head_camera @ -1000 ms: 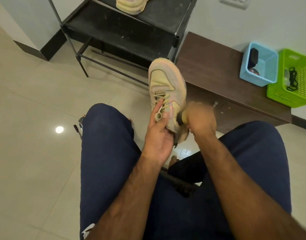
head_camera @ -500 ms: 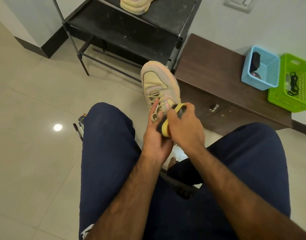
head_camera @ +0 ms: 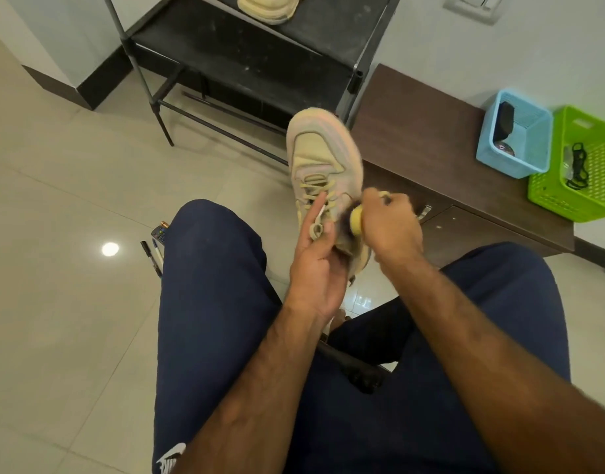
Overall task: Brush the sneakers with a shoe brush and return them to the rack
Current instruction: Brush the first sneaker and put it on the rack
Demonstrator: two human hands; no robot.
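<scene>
From the head view, open tiled floor (head_camera: 54, 200) lies to the left. Far ahead stands the black rack (head_camera: 246, 63), its front rail just beyond the toe of the sneaker (head_camera: 323, 159). A second sneaker (head_camera: 266, 8) sits on the rack's upper shelf. The brown bench (head_camera: 414, 124) closes off the right side, carrying a blue basket (head_camera: 526, 155) and a green basket (head_camera: 588, 200).

The sneaker is held in the air between the knees, toe pointing far. The left hand (head_camera: 314, 265) grips its heel end, fingers lying along the laces. The right hand (head_camera: 390, 224) is clamped around the yellow shoe brush (head_camera: 355, 218), bristles pressed against the sneaker's right side. The two hands are close together.
</scene>
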